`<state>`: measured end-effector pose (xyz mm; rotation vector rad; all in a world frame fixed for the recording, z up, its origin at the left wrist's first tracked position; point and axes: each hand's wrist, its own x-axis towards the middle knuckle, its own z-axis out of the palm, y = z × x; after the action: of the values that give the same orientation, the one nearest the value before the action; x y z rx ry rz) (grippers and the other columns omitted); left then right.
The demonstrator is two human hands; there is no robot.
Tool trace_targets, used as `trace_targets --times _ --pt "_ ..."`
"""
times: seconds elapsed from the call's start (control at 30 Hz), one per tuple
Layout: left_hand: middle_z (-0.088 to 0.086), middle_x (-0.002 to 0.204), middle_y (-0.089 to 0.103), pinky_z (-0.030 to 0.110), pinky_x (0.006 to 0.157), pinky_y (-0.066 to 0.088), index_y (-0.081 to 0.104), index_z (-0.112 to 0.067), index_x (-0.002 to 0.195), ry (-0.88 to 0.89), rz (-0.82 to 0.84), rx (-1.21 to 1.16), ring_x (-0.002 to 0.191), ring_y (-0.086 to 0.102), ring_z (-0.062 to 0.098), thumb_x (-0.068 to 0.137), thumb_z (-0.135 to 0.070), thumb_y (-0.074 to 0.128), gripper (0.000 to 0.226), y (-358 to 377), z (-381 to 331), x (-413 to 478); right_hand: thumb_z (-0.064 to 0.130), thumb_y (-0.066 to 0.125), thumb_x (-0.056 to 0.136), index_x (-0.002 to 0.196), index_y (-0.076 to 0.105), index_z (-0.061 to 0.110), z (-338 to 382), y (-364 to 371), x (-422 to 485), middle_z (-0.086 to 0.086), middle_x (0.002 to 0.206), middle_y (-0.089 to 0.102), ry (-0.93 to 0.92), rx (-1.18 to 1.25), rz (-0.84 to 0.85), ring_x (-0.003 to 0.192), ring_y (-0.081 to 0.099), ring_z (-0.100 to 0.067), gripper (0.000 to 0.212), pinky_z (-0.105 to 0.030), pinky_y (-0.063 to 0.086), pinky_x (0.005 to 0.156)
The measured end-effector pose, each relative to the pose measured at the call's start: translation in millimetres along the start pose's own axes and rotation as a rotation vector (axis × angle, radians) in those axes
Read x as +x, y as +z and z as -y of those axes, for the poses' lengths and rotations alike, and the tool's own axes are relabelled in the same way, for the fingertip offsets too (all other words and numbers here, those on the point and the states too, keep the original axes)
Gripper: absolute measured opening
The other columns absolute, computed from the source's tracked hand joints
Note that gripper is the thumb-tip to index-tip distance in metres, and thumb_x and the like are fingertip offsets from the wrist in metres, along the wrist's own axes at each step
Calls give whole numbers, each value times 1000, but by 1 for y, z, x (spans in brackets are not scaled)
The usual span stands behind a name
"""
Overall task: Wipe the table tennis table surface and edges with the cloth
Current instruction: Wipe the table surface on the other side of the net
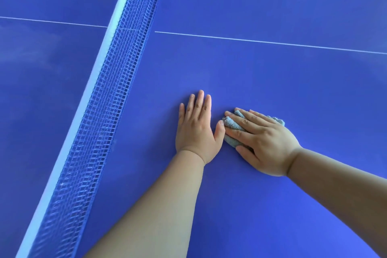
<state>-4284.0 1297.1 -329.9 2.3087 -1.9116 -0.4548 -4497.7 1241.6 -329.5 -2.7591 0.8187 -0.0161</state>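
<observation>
The blue table tennis table (272, 81) fills the view. A small grey-blue cloth (231, 124) lies bunched on it, just right of the centre. My right hand (263, 140) presses flat on the cloth with straight fingers and covers most of it. My left hand (196, 125) rests flat on the bare table right beside the cloth, fingers straight and pointing away from me, its thumb touching the cloth's left edge.
The blue net (109, 98) with its white top band (88, 92) runs diagonally down the left side, close to my left hand. A thin white centre line (272, 42) crosses the table beyond my hands.
</observation>
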Motion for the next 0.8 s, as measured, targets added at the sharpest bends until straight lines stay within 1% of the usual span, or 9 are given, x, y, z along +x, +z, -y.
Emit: trace_targets --times 0.07,0.13,0.27,0.4,0.53,0.63,0.7,0.73,0.8 --pt "5 173 14 51 129 9 25 -16 164 9 -57 -51 160 8 26 98 -53 29 76 -7 17 1 46 37 106 161 34 32 0 2 1 7 172 20 10 -30 48 158 20 -19 58 -46 25 127" --pt "6 172 19 54 128 11 30 -17 162 -39 -123 38 159 15 29 96 -54 35 75 -20 48 7 50 33 105 163 29 31 -1 3 5 5 173 13 30 -55 89 159 17 -22 61 -48 24 127" --pt "4 174 7 52 129 6 19 -19 165 -128 -32 158 161 5 26 97 -55 30 78 -30 102 21 53 23 106 165 21 31 -2 2 34 2 174 9 159 -70 80 160 12 -25 63 -46 16 129" --pt "2 175 1 49 130 4 11 -25 166 -141 -47 186 161 0 23 94 -59 21 81 -21 108 24 55 17 104 165 16 31 -18 -4 90 2 174 8 281 -55 6 160 10 -25 66 -41 8 130" --pt "3 175 4 49 130 4 12 -25 166 -133 -62 180 161 2 24 94 -60 22 80 -20 111 24 56 14 104 165 9 32 -49 -15 165 1 174 5 375 -16 -26 160 4 -24 66 -39 4 130" --pt "3 175 5 48 130 4 13 -24 166 -125 -68 181 161 2 24 95 -59 22 80 -21 111 24 58 14 103 164 7 34 -66 -21 206 2 174 2 382 -36 -5 161 1 -23 66 -39 3 130" --pt "4 175 5 48 130 4 13 -24 166 -128 -63 193 161 2 24 94 -59 20 80 -21 110 25 62 14 100 164 9 37 -66 -24 214 4 174 2 376 -43 14 160 1 -24 69 -40 3 130" --pt "4 175 5 48 130 4 13 -24 166 -131 -54 197 161 2 25 94 -59 19 80 -22 109 25 65 14 98 163 10 39 -60 -26 211 5 174 2 353 -39 33 160 1 -24 70 -41 2 130" --pt "3 175 5 48 130 4 13 -24 166 -129 -42 194 161 3 25 94 -58 18 80 -24 108 24 66 17 96 163 14 41 -36 -22 186 6 174 5 230 -55 68 161 4 -25 72 -40 1 130"
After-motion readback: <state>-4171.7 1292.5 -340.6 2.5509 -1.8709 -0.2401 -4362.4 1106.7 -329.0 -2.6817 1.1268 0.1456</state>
